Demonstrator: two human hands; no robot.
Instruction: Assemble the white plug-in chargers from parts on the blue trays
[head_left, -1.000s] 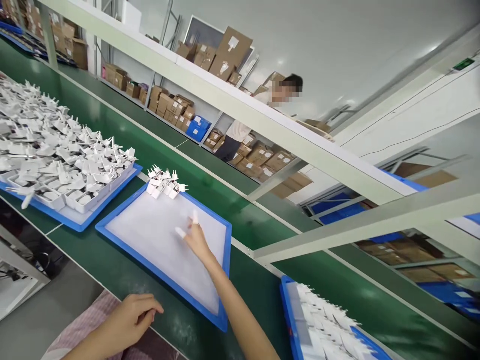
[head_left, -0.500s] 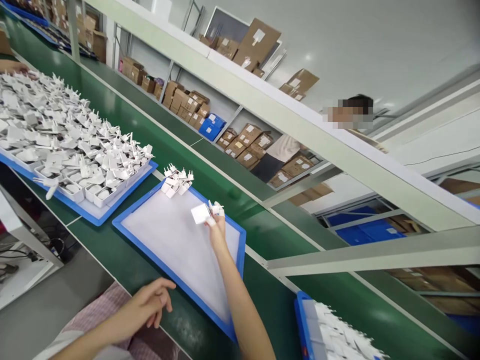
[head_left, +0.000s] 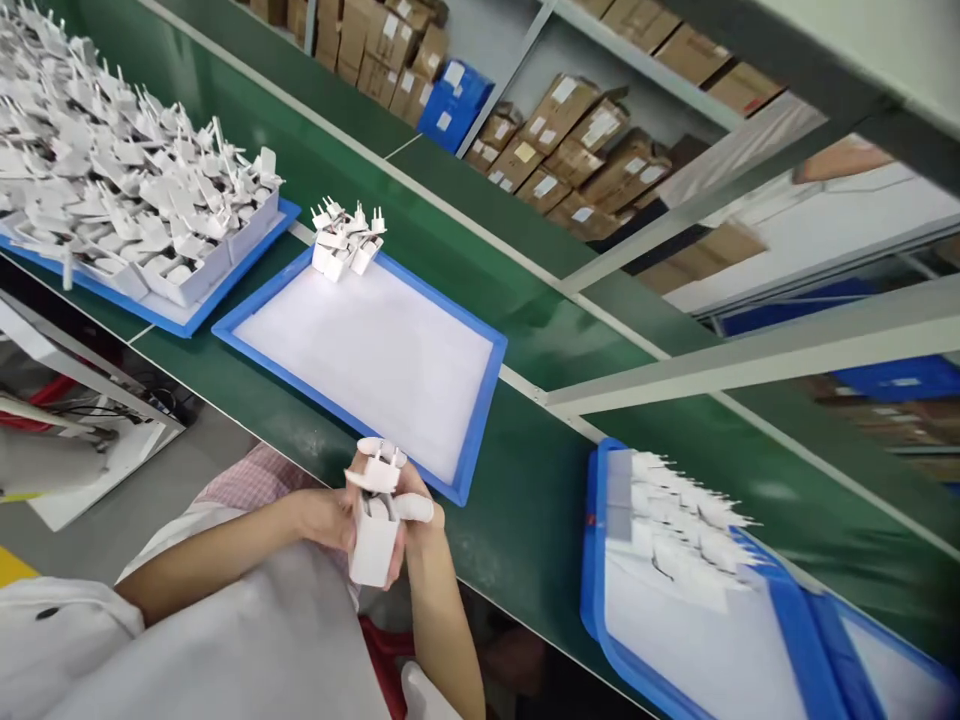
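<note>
Two hands are held together at the near edge of the green bench (head_left: 525, 540), the left hand (head_left: 322, 520) and right hand (head_left: 424, 535) turned inward, fingers closed on an upright white plug adapter (head_left: 373, 545).

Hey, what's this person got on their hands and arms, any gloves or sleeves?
No full gloves: the left hand looks bare, while the right hand wears white finger cots on its fingertips. Both forearms are bare; a short white sleeve on the left arm belongs to a loose white smock.
</note>
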